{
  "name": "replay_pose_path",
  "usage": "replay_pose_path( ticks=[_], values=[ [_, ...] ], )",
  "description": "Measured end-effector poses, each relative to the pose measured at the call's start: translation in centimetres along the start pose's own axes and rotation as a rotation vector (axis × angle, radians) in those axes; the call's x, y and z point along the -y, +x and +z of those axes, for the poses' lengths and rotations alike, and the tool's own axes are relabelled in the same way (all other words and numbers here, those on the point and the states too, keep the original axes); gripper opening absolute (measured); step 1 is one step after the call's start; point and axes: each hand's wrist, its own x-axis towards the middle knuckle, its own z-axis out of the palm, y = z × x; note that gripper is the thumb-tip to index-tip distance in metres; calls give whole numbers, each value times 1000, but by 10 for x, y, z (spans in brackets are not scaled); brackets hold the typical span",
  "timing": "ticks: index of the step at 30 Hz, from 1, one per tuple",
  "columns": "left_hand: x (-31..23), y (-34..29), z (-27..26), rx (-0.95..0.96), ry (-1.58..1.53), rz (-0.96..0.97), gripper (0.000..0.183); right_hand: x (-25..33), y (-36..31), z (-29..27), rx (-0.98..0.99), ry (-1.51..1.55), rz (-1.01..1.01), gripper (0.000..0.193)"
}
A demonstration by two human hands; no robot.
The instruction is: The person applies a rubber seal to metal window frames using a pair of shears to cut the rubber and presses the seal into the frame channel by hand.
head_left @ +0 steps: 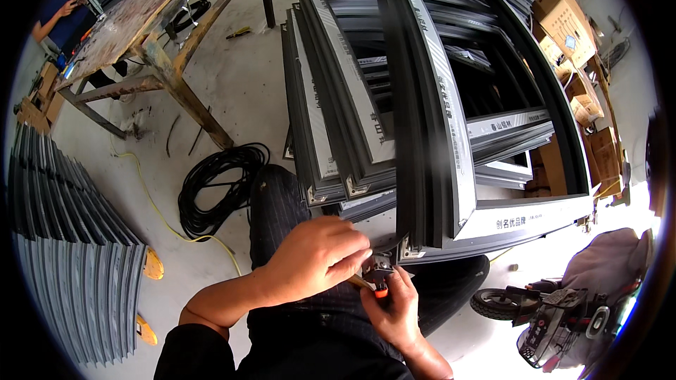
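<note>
Between my two hands is a small dark metal piece (379, 264), close to the bottom corner of an upright dark grey window frame (431, 190). My left hand (317, 255) is closed, with its thumb and fingertips pinched at the near side of the piece. From below, my right hand (396, 309) curls its fingers against the other side. An orange-ended tool (381, 293) shows by the right thumb; the fingers hide most of it. Strips of printed film cover parts of the frame. Further window frames (345, 98) are stacked behind it.
A worn workbench (134, 32) stands at the far left, with another person's hand (68, 7) beside it. Coiled black cable (218, 186) lies on the floor near my knee. Grey profiles (70, 288) are stacked left. Cardboard boxes (567, 24) and a scooter (556, 317) are at right.
</note>
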Motion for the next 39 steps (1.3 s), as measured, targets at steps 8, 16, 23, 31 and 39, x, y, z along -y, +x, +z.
replay_pose_path(
  ticks=[8, 16, 23, 31, 39],
  values=[
    [-6, -4, 6, -56, 0, -12, 12, -3, 3, -7, 22, -89, -37, 28],
    [-1, -4, 10, -56, -52, -2, 11, 0, 5, -9, -39, -197, -132, 39],
    [-3, -3, 11, -27, -99, -41, 11, -5, 2, -12, -45, -245, -159, 46],
    [-6, -7, 13, -50, -73, -55, 14, 1, 8, -17, -29, -246, -193, 34],
    [-9, -7, 15, -86, 5, -37, 17, 3, 11, -21, -27, -266, -233, 39]
  ],
)
